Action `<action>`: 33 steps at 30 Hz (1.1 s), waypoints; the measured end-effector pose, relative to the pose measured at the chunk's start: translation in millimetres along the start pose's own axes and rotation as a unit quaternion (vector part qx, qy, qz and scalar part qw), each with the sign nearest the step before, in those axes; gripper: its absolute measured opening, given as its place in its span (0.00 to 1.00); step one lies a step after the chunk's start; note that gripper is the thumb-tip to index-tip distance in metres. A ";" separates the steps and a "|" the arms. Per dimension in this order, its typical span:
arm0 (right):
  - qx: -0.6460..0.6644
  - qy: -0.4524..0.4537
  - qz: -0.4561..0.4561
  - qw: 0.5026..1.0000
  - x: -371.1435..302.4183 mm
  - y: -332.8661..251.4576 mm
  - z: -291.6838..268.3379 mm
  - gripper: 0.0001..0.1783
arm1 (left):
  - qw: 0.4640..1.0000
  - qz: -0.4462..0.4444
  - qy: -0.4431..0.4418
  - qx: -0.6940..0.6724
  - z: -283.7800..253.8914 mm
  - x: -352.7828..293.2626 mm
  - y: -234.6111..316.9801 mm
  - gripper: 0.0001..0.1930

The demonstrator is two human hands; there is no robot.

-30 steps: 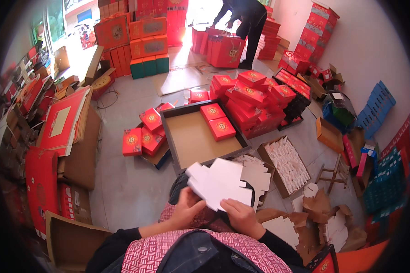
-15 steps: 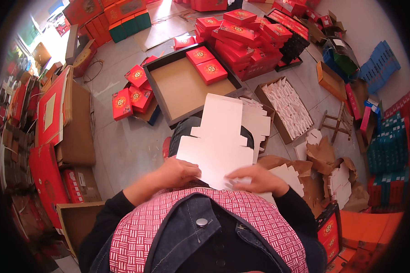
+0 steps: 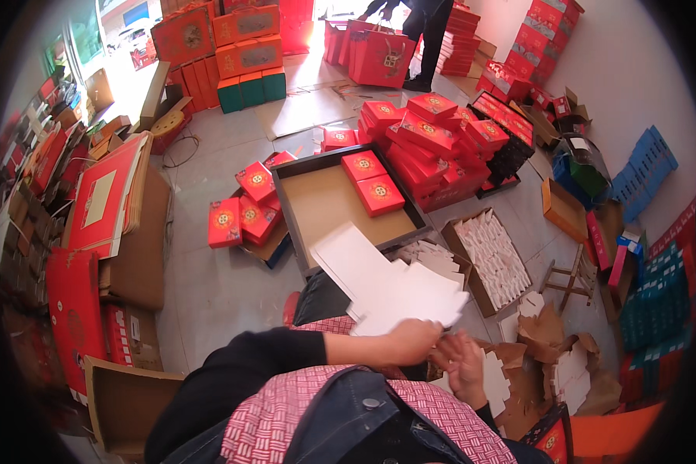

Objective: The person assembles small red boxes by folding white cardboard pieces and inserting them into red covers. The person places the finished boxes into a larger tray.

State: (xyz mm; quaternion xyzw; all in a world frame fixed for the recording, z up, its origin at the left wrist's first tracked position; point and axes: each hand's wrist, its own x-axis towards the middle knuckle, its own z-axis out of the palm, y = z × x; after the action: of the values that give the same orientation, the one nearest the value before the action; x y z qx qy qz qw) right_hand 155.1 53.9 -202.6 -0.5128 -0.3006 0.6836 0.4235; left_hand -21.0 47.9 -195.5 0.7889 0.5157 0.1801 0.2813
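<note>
Head view: I see white flat cardboard blank with cut flaps (image 3: 406, 298) at twelve o'clock from wearer's torso (image 3: 348, 425). Left hand (image 3: 411, 340) looks clamped on near edge; right hand (image 3: 462, 366), left's four o'clock, fingers parted. I'd pinch lightly, support far end, sparing flaps creases.

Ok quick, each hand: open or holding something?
Left hand: closed on the white card sheet.
Right hand: open beside the left; sheet contact unclear.
</note>
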 end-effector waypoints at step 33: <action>-0.728 -0.147 -0.192 0.641 200.1 30.9 17.9 0.38 | 0.915 0.177 0.056 -0.357 -56.1 -94.8 -87.0 0.16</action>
State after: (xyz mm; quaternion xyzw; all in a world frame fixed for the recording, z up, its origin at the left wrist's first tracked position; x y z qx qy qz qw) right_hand 106.6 217.7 -312.7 -0.4789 -0.8514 0.2134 -0.0152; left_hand -153.4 2.6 -206.1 0.7028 0.2835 0.4436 0.4785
